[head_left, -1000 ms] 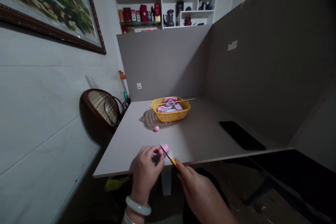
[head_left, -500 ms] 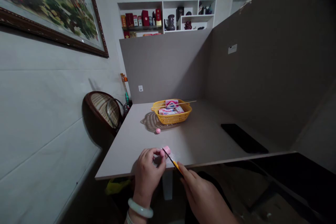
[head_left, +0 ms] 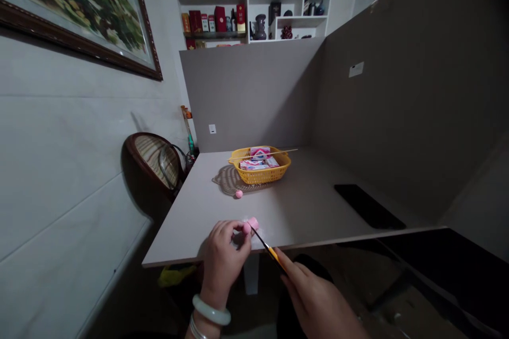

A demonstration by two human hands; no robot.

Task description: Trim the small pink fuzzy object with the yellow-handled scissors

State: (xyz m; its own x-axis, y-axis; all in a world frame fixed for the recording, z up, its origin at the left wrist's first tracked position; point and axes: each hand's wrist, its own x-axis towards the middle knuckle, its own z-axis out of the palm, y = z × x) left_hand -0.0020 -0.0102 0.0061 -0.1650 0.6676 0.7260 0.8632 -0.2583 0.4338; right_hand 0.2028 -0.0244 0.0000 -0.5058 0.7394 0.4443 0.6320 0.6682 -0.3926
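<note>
My left hand (head_left: 225,259), with a pale bangle on its wrist, pinches a small pink block (head_left: 251,224) at the near edge of the grey table (head_left: 302,206). My right hand (head_left: 314,296) is closed on a small knife with a yellow handle (head_left: 264,244). Its dark blade tip rests against the pink block. A small pink ball (head_left: 238,194) lies on the table farther back, in front of a yellow basket (head_left: 262,169).
The yellow basket holds pink-and-white packets, with a thin stick (head_left: 264,154) lying across its rim. A black phone (head_left: 368,213) lies at the right. Grey partitions close the table's back and right. A round wooden chair (head_left: 153,161) stands at the left by the wall.
The view has shifted slightly. My right hand has drawn back a little toward me, and the knife tip stays at the pink block held in my left hand.
</note>
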